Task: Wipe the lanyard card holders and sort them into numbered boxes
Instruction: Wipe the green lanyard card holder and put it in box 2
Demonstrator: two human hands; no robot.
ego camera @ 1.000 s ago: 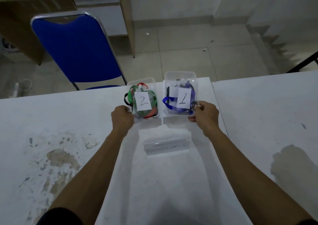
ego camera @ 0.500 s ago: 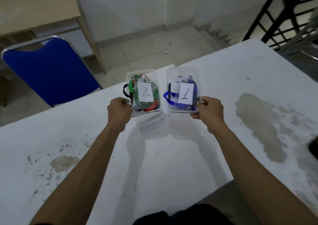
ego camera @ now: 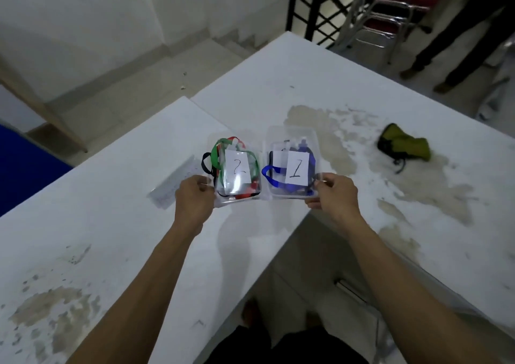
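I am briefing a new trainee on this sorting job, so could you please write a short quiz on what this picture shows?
1. True or false: the box marked 2 holds green, red and black lanyards.
2. Which hand grips the box marked 1?
A. the left hand
B. the right hand
C. neither
3. Fill in: the olive-green cloth lies on the white table, to the ____ of both boxes.

Key
1. True.
2. B; its fingers pinch that box's right rim, while the left hand grips the left rim of the box marked 2.
3. Right.
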